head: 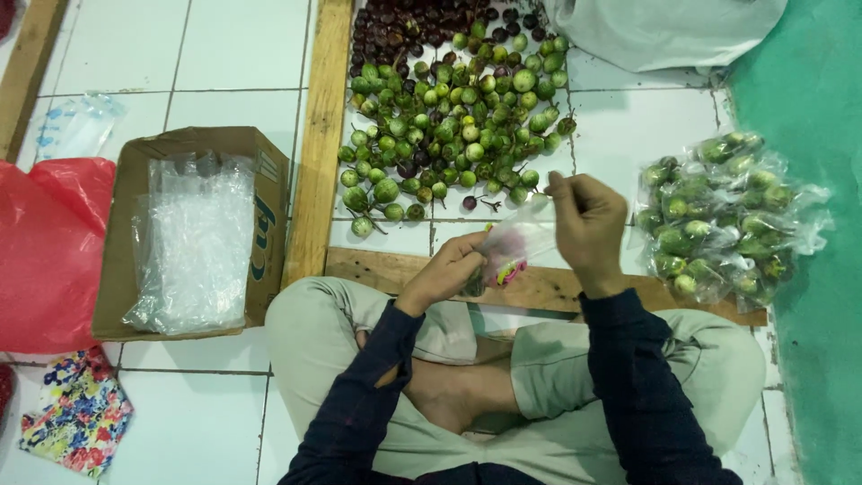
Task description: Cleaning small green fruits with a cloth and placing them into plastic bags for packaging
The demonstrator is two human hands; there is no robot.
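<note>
Small clear bag point(514, 242), a pink-yellow patch at its lower end, stretched between left hand point(446, 272) and right hand point(585, 223), both pinched shut on its edges. Long axis slanting up-right, above the lap, near green fruit point(453, 126). Contents blurred, indistinct.

1. A person sits cross-legged on the tiled floor point(224, 54), facing a wooden frame point(316, 135) laid on the tiles.
2. Inside the frame lies a heap of small round fruits point(449, 126).
3. Both hands are raised between knees and heap: the left hand point(446, 269) and right hand point(588, 224) share a small plastic bag point(516, 244).
4. Right of the hands, filled bags of fruit point(718, 216) rest on the floor.
5. Left of the frame sits a cardboard box point(126, 269) with plastic bags point(193, 238) in it.
</note>
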